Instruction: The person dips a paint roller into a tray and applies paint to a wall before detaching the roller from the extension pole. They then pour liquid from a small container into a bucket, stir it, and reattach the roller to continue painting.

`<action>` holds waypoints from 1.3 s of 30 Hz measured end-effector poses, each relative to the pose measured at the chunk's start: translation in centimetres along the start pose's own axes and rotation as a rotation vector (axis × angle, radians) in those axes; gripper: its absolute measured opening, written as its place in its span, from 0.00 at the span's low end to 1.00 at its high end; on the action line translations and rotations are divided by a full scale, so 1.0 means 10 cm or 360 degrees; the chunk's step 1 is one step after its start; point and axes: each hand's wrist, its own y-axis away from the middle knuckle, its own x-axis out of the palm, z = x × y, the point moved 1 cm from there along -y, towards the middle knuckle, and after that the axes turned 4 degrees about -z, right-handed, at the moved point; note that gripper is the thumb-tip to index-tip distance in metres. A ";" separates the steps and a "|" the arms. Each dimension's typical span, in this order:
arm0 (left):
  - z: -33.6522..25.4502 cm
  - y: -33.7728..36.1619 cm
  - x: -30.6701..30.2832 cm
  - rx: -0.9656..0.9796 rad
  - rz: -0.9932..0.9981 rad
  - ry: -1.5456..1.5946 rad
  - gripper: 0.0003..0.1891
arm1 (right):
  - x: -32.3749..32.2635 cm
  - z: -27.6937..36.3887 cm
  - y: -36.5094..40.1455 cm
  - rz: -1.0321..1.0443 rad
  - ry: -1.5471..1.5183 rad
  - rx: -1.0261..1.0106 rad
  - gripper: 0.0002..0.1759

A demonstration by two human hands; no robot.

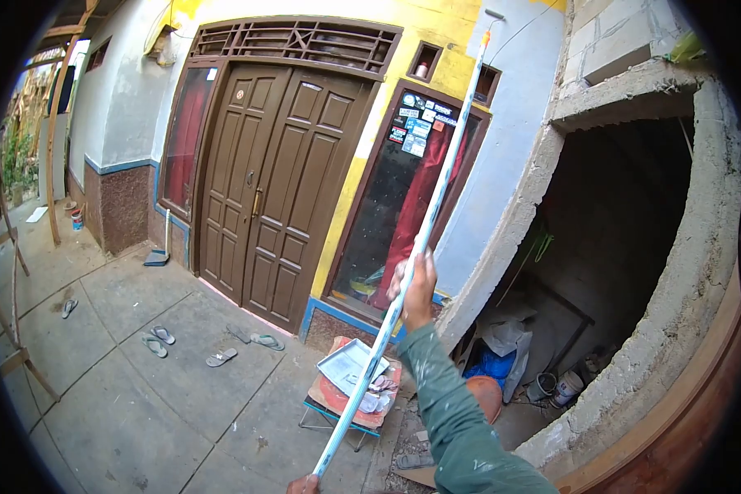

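Observation:
A long blue-and-white extension pole [431, 210] slants up from bottom centre to the upper right. At its far end a paint roller [494, 15] is at the high wall; whether it touches cannot be made out. My right hand [417, 288], in a paint-spotted green sleeve, is wrapped round the middle of the pole. Only part of my left hand [303, 486] shows at the bottom edge, closed round the pole's lower end. Behind the pole, a paint tray [337, 362] rests on a small folding stool [325, 397] beside crumpled plastic or rags [376, 401].
Brown double doors [288, 165] and a stickered window [379, 214] stand ahead. A rough concrete opening [543, 177] is close on the right, with buckets [568, 387] inside. Several sandals [222, 357] and a dustpan [156, 258] lie on the floor.

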 end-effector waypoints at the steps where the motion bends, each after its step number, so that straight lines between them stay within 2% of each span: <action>1: -0.16 -0.09 0.07 0.0119 0.0021 0.0063 0.23 | 0.03 0.10 -0.20 0.0027 0.0018 -0.0073 0.13; 3: -0.45 -0.27 0.20 0.0355 0.0065 0.0187 0.22 | 0.03 0.28 -0.64 0.0050 0.0011 -0.0126 0.12; 5: -0.71 -0.42 0.30 0.0749 0.0036 0.0012 0.21 | 0.05 0.50 -1.03 0.0028 0.0000 -0.0117 0.12; 9: -1.17 -0.42 0.43 0.0895 0.0056 0.0149 0.24 | 0.07 0.77 -1.45 0.0074 0.0018 -0.0159 0.12; 13: -1.18 -0.19 0.22 0.0754 0.0154 0.0278 0.25 | 0.01 0.56 -1.18 0.0050 0.0115 -0.0155 0.13; 15: -0.85 -0.14 0.11 0.0185 0.0205 0.0199 0.26 | -0.06 0.31 -0.89 0.0066 0.0076 -0.0035 0.11; 18: -0.23 -0.07 0.03 0.0224 0.0070 0.0274 0.26 | -0.16 -0.14 -0.33 -0.0003 0.0064 0.0091 0.11; 20: 0.18 -0.01 -0.05 0.0095 -0.0001 0.0018 0.26 | -0.22 -0.39 0.02 -0.0040 0.0047 0.0159 0.12; 21: 0.24 0.03 -0.09 0.0090 -0.0002 0.0017 0.26 | -0.21 -0.47 0.19 -0.0074 0.0057 0.0156 0.13; 23: 0.36 0.06 -0.12 -0.0115 0.0161 0.0402 0.25 | -0.19 -0.50 0.27 -0.0106 0.0064 0.0158 0.13; 25: 0.44 0.00 -0.10 -0.0196 0.0072 0.0365 0.25 | -0.15 -0.47 0.20 -0.0092 0.0083 0.0083 0.14; 26: 0.22 0.02 -0.10 -0.0275 -0.0009 0.0322 0.25 | -0.06 -0.34 0.11 -0.0071 0.0091 0.0061 0.14; 27: 0.05 -0.03 -0.08 -0.0276 -0.0005 0.0318 0.25 | 0.00 -0.23 -0.03 -0.0065 0.0103 0.0016 0.14; 29: -0.31 -0.18 -0.02 -0.0071 -0.0032 0.0448 0.25 | 0.10 0.00 -0.40 -0.0038 0.0122 -0.0085 0.12; 32: -0.95 -0.26 0.02 0.0066 0.0090 0.0365 0.25 | 0.15 0.32 -1.02 -0.0017 0.0147 -0.0195 0.12; 34: -1.39 -0.17 0.00 0.0214 0.0377 0.0348 0.19 | 0.13 0.47 -1.36 0.0028 0.0103 -0.0201 0.13; 35: -1.51 -0.14 0.01 0.0219 0.0376 0.0347 0.19 | 0.12 0.54 -1.45 0.0032 0.0088 -0.0184 0.14; 37: -1.65 -0.09 0.03 0.0428 0.0268 0.0339 0.23 | 0.14 0.58 -1.39 0.0044 0.0108 -0.0194 0.14; 39: -1.21 -0.26 0.08 0.0408 0.0200 0.0313 0.24 | 0.11 0.50 -1.25 0.0038 0.0127 -0.0197 0.15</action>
